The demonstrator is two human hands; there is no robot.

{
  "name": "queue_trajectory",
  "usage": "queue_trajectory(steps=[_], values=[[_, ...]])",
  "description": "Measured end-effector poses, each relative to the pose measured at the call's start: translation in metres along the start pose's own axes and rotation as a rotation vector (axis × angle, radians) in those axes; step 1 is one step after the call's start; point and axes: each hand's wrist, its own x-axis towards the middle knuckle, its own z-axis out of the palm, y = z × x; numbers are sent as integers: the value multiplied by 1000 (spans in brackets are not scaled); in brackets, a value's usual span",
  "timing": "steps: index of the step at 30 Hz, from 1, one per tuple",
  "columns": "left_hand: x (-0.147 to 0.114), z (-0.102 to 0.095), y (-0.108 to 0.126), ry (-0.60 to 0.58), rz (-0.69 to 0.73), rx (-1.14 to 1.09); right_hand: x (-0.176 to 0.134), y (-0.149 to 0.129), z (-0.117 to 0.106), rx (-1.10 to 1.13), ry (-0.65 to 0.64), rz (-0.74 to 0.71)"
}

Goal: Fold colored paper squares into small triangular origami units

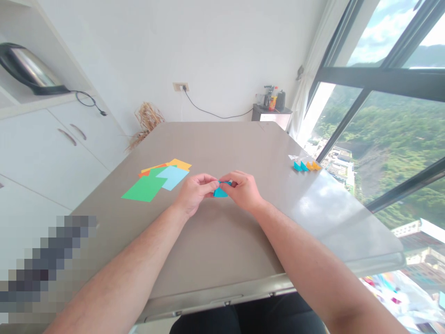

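Our left hand (196, 192) and right hand (245, 189) pinch one small folded blue paper (220, 192) between their fingertips, over the table (222, 144). To our left lie loose sheets (144, 188) in green, light blue, orange and yellow, overlapping too much for us to count surely, while well off to our right we count two blue folded pieces (296, 166) and two orange folded pieces (315, 166) in a row. Past the far edge we see one small cabinet (274, 121).

blue paper (220, 192) partly hidden by left hand (198, 191) and right hand (245, 189), kettle (36, 69) cut off at left edge
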Motion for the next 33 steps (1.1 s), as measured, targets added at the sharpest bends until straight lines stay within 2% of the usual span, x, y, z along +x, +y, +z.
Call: queue_trajectory(steps=[5,12,18,23,26,29,30,33], values=[[2,2,-5,81,75,81,0,0,1,-47,-14,-34],[5,-5,-5,180,290,289,1,-8,-4,22,-9,124],[0,-5,1,205,329,415,0,-6,-5,-111,-77,59],[1,-5,0,284,351,458,0,-9,-3,-226,-43,58],[1,-3,0,235,329,424,-1,-10,-3,-137,-48,50],[0,0,-1,139,340,389,-2,-8,-3,35,-1,145],[-1,1,-2,115,343,384,-1,-8,-3,84,17,138],[0,4,-4,85,354,334,0,-6,-4,125,10,150]])
